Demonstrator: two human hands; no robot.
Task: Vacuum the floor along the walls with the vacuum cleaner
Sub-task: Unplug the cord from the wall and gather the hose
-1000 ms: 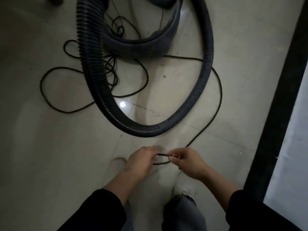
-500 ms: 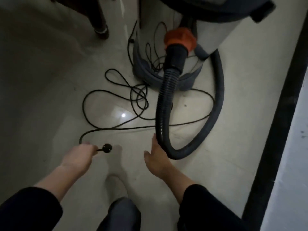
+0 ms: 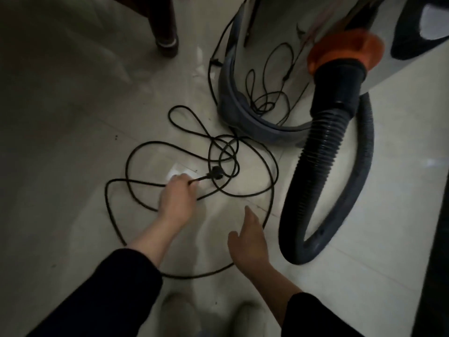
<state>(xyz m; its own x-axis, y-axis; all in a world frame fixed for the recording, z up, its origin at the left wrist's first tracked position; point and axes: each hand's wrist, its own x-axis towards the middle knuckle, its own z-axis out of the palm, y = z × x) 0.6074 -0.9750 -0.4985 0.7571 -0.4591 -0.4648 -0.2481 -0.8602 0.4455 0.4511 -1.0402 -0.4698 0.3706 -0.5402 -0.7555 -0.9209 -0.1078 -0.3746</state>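
Left grip (image 3: 176,200) is pinching the power cord (image 3: 131,152) just behind the plug (image 3: 216,172). Right grip (image 3: 247,239) hangs loose above the floor (image 3: 73,117), holding nothing. Vacuum cleaner (image 3: 279,45) sits ahead on the right, with its hose (image 3: 320,152) looped beside it. I'd shake those tangled loops free before plugging in, otherwise it'll probably knot and tug. Can't see inside the vacuum, it's closed up.

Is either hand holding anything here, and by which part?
The left hand pinches the power cord just behind its plug. The right hand is open, holding nothing.
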